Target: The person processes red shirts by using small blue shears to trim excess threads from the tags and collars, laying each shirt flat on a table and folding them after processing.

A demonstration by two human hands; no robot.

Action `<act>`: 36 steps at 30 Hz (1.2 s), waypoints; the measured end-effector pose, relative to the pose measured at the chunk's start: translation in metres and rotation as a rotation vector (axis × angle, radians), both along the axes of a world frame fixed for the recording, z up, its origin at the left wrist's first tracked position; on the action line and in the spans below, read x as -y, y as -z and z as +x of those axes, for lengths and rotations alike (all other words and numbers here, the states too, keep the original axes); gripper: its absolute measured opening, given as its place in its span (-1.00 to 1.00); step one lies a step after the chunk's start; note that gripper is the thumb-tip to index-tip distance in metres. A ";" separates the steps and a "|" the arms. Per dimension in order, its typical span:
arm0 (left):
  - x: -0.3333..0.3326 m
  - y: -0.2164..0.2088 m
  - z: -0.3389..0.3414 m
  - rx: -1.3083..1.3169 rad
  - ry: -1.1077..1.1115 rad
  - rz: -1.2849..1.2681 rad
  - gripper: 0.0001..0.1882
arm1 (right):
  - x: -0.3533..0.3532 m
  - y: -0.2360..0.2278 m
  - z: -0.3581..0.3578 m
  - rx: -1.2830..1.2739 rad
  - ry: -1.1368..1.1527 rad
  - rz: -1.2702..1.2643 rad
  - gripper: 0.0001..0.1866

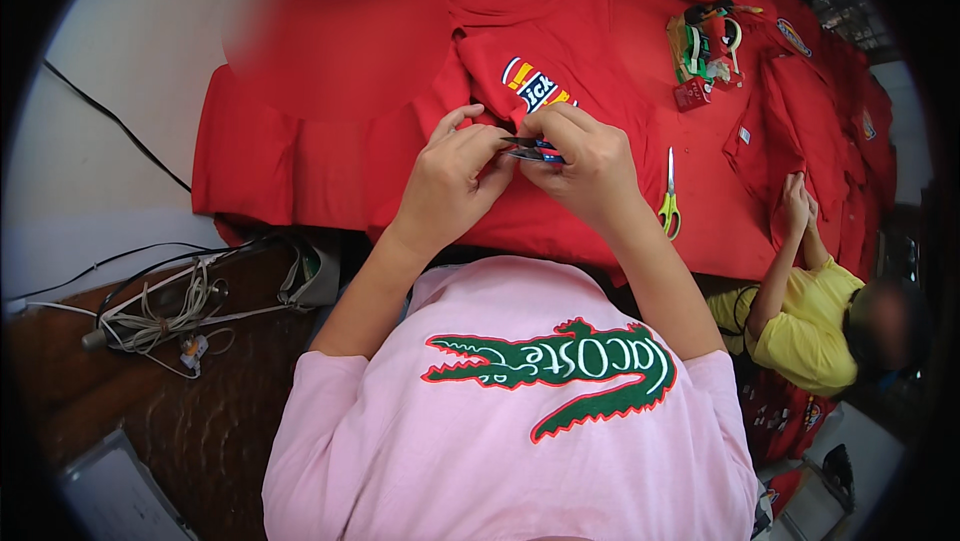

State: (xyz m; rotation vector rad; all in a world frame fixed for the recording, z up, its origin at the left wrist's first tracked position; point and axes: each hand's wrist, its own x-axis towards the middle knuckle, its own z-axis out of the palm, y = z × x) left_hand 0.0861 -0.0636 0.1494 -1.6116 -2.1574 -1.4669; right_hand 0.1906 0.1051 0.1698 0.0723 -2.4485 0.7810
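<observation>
Over the table's near edge, my right hand (582, 163) grips small thread snips (536, 149) with dark metal blades and blue on the handle. The blades point left, toward the fingertips of my left hand (455, 173). That hand is closed at the edge of a red shirt (475, 66), with the fingers bent; exactly what lies between them is hidden. A colourful embroidered patch (538, 86) shows on the shirt just beyond my hands. Yellow-green-handled scissors (670, 203) lie to the right of my right forearm.
Red garments (270, 161) spread over the table. A small box of tapes and tools (705, 46) stands at the far right. On the right, a person in a yellow top (815, 326) handles red cloth. Tangled cables (185, 301) lie at lower left.
</observation>
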 end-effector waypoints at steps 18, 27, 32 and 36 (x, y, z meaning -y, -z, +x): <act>0.004 0.009 0.009 1.021 0.079 0.190 -0.88 | 0.034 0.012 0.026 0.230 0.153 -0.601 -0.77; 0.003 0.012 0.011 0.976 0.089 0.184 -0.90 | 0.038 0.008 0.027 0.211 0.145 -0.613 -0.83; 0.003 0.011 0.012 0.969 0.098 0.165 -0.91 | 0.037 0.014 0.023 0.155 0.141 -0.570 -0.84; 0.003 0.011 0.011 0.949 0.087 0.144 -0.91 | 0.034 0.017 0.025 0.181 0.141 -0.524 -0.84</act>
